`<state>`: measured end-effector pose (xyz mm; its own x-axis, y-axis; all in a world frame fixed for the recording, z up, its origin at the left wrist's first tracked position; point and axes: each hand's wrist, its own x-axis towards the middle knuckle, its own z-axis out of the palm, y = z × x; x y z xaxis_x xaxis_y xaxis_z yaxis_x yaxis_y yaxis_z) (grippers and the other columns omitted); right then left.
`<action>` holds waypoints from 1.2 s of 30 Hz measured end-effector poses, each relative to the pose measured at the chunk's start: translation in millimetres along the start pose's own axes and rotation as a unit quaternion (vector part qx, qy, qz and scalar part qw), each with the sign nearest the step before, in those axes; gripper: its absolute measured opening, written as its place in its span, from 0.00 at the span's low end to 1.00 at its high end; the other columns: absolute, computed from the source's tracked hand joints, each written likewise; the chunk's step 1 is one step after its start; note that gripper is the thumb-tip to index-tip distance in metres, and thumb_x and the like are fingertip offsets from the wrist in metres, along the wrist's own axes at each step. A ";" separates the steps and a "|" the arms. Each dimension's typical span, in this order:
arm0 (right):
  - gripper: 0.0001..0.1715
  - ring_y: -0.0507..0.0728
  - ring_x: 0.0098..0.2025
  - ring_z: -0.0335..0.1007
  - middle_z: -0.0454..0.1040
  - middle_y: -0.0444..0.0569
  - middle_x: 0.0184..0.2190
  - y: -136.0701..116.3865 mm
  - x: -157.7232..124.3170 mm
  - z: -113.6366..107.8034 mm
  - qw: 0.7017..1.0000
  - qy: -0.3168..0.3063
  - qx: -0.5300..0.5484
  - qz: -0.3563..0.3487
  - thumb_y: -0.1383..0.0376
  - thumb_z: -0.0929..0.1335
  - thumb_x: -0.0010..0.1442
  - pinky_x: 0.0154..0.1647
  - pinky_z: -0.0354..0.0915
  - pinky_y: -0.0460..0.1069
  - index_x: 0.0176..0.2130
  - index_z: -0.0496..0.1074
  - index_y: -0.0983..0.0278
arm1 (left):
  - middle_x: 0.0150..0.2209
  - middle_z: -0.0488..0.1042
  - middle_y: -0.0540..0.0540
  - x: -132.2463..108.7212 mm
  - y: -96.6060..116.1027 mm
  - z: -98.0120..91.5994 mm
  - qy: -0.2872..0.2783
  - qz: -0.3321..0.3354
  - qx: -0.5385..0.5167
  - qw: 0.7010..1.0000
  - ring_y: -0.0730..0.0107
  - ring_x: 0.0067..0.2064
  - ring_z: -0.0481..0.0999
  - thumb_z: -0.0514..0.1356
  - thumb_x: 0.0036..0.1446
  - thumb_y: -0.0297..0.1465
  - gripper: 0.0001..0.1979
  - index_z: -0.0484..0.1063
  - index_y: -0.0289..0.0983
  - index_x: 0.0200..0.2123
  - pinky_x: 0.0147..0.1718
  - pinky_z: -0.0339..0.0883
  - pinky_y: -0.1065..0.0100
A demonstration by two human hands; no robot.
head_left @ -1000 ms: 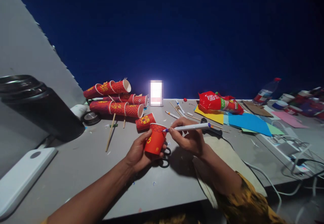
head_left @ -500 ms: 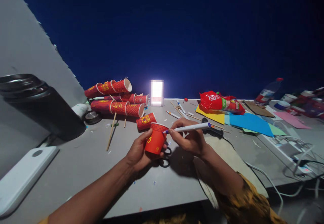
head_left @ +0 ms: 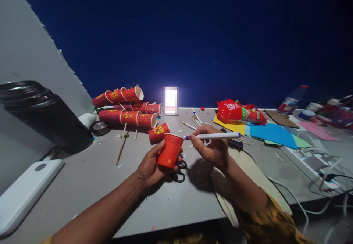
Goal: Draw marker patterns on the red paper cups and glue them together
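Note:
A red paper cup (head_left: 170, 153) with a scale pattern drawn near its rim is gripped upright, slightly tilted, in my left hand (head_left: 152, 165). My right hand (head_left: 211, 146) pinches a white marker pen (head_left: 217, 136) with a purple tip. That tip points left and lies at the cup's upper right edge; whether it touches, I cannot tell. Scissors (head_left: 180, 176) lie on the table behind my left fingers, only their dark handles showing. Just beyond the held cup, another red patterned cup (head_left: 158, 132) lies on its side.
Stacked red cups (head_left: 127, 118) lie at the back left, near a dark flask (head_left: 49, 115) and a white power bank (head_left: 30, 196). Coloured paper (head_left: 273, 133), a red packet (head_left: 237, 111) and a power strip (head_left: 317, 167) with cables are at right. Wooden sticks (head_left: 121, 144) lie about.
My right hand has moved slightly right with the marker, whose tip went from the cup's front to its upper right edge. The cup has turned a little, taking a yellow mark out of sight.

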<state>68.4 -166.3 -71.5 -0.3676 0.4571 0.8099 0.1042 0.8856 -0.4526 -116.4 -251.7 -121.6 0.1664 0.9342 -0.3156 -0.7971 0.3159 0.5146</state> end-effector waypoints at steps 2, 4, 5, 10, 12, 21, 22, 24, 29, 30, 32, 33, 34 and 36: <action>0.06 0.49 0.22 0.64 0.72 0.41 0.24 0.6 -0.4 0.4 1.000 -0.004 0.002 -0.007 0.70 0.70 0.61 0.23 0.60 0.46 0.32 0.72 0.62 | 0.36 0.78 0.34 -0.3 -1.0 0.3 0.000 0.000 -0.003 1.000 0.59 0.34 0.78 0.58 0.65 0.39 0.21 0.73 0.26 0.50 0.27 0.72 0.64; 0.05 0.49 0.22 0.64 0.72 0.41 0.24 1.1 -1.4 1.1 1.000 -0.013 0.009 -0.007 0.71 0.70 0.61 0.23 0.61 0.46 0.33 0.72 0.62 | 0.34 0.77 0.35 -0.4 -1.4 0.8 0.008 0.003 -0.001 1.000 0.60 0.34 0.77 0.58 0.65 0.38 0.19 0.73 0.27 0.49 0.28 0.72 0.65; 0.05 0.49 0.22 0.65 0.73 0.41 0.24 1.1 -2.1 1.5 1.000 -0.019 0.014 -0.005 0.71 0.70 0.61 0.24 0.61 0.46 0.33 0.72 0.62 | 0.34 0.77 0.35 -0.3 -1.5 1.0 0.012 0.003 0.000 1.000 0.60 0.33 0.77 0.58 0.65 0.38 0.19 0.73 0.27 0.48 0.28 0.72 0.65; 0.05 0.49 0.23 0.65 0.73 0.42 0.25 -0.9 -5.4 4.3 0.999 -0.039 0.031 0.008 0.70 0.70 0.62 0.23 0.62 0.45 0.33 0.71 0.62 | 0.34 0.77 0.34 1.0 -2.1 0.0 0.021 -0.009 0.001 1.000 0.60 0.33 0.77 0.56 0.66 0.38 0.20 0.73 0.26 0.49 0.27 0.71 0.64; 0.05 0.49 0.23 0.66 0.74 0.42 0.25 -1.7 -6.8 5.4 0.998 -0.049 0.032 0.016 0.69 0.70 0.62 0.23 0.62 0.45 0.33 0.72 0.62 | 0.35 0.77 0.34 1.3 -2.5 -0.2 0.027 -0.013 -0.002 1.000 0.59 0.34 0.77 0.55 0.66 0.38 0.20 0.72 0.26 0.50 0.27 0.72 0.64; 0.07 0.51 0.26 0.68 0.73 0.43 0.26 -2.3 -10.4 7.9 0.996 -0.055 0.043 0.052 0.66 0.70 0.65 0.25 0.63 0.46 0.32 0.72 0.61 | 0.34 0.78 0.34 0.6 -2.0 1.4 0.032 -0.018 -0.004 0.999 0.59 0.33 0.78 0.56 0.66 0.38 0.20 0.72 0.27 0.50 0.27 0.73 0.64; 0.07 0.51 0.27 0.69 0.73 0.43 0.26 -2.2 -10.5 8.2 0.996 -0.054 0.043 0.053 0.66 0.70 0.64 0.25 0.63 0.46 0.32 0.72 0.61 | 0.34 0.78 0.34 0.6 -2.2 0.9 0.030 -0.017 -0.006 0.999 0.59 0.33 0.78 0.56 0.66 0.38 0.20 0.72 0.27 0.50 0.27 0.73 0.64; 0.07 0.51 0.27 0.69 0.73 0.43 0.26 -1.6 -10.5 8.5 0.996 -0.056 0.045 0.051 0.67 0.70 0.64 0.25 0.63 0.45 0.32 0.72 0.61 | 0.34 0.78 0.34 0.8 -2.7 0.4 0.029 -0.016 -0.006 0.999 0.59 0.33 0.78 0.55 0.66 0.38 0.20 0.72 0.26 0.50 0.27 0.73 0.64; 0.06 0.50 0.24 0.68 0.74 0.43 0.25 -0.8 -8.4 7.4 0.996 -0.074 0.039 0.024 0.68 0.70 0.63 0.24 0.63 0.45 0.32 0.71 0.62 | 0.33 0.77 0.34 0.7 -3.0 1.7 0.034 -0.009 -0.003 0.999 0.60 0.32 0.77 0.56 0.66 0.38 0.20 0.73 0.26 0.48 0.27 0.72 0.65; 0.06 0.50 0.24 0.68 0.74 0.43 0.25 -1.1 -7.8 7.0 0.996 -0.077 0.035 0.022 0.68 0.70 0.63 0.24 0.63 0.45 0.32 0.72 0.62 | 0.33 0.77 0.34 0.7 -3.0 2.0 0.037 -0.008 -0.003 0.999 0.60 0.32 0.77 0.56 0.65 0.38 0.20 0.73 0.26 0.48 0.27 0.72 0.65; 0.06 0.50 0.24 0.69 0.74 0.44 0.25 -1.7 -7.0 6.2 0.996 -0.079 0.026 0.020 0.68 0.70 0.63 0.22 0.61 0.44 0.32 0.72 0.62 | 0.33 0.77 0.34 0.6 -2.7 2.4 0.042 -0.007 -0.001 0.999 0.60 0.32 0.77 0.56 0.65 0.38 0.20 0.73 0.25 0.48 0.27 0.72 0.65; 0.06 0.50 0.24 0.69 0.74 0.44 0.25 -2.0 -6.7 5.8 0.996 -0.079 0.023 0.018 0.68 0.70 0.63 0.22 0.61 0.44 0.32 0.72 0.62 | 0.33 0.78 0.34 0.5 -2.5 2.5 0.042 -0.006 0.000 0.999 0.60 0.32 0.77 0.56 0.65 0.38 0.20 0.73 0.25 0.49 0.27 0.72 0.64; 0.06 0.50 0.24 0.69 0.74 0.43 0.24 -2.3 -6.5 5.6 0.996 -0.079 0.021 0.016 0.68 0.70 0.63 0.22 0.61 0.44 0.32 0.72 0.63 | 0.33 0.78 0.34 0.3 -2.3 2.5 0.042 -0.004 0.002 0.999 0.60 0.32 0.78 0.56 0.65 0.38 0.20 0.73 0.25 0.49 0.27 0.72 0.64; 0.06 0.50 0.23 0.68 0.73 0.43 0.24 -2.3 -6.2 5.2 0.997 -0.078 0.019 0.010 0.68 0.70 0.63 0.23 0.61 0.44 0.32 0.72 0.63 | 0.33 0.78 0.34 0.0 -1.9 2.5 0.037 0.000 0.004 0.999 0.60 0.32 0.77 0.56 0.65 0.38 0.20 0.74 0.26 0.48 0.27 0.72 0.64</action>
<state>65.6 -171.6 -77.4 -0.5055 0.4543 0.7335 0.0797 0.8711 -0.4846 -113.5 -251.9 -120.5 0.1222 0.9194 -0.3739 -0.7930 0.3170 0.5203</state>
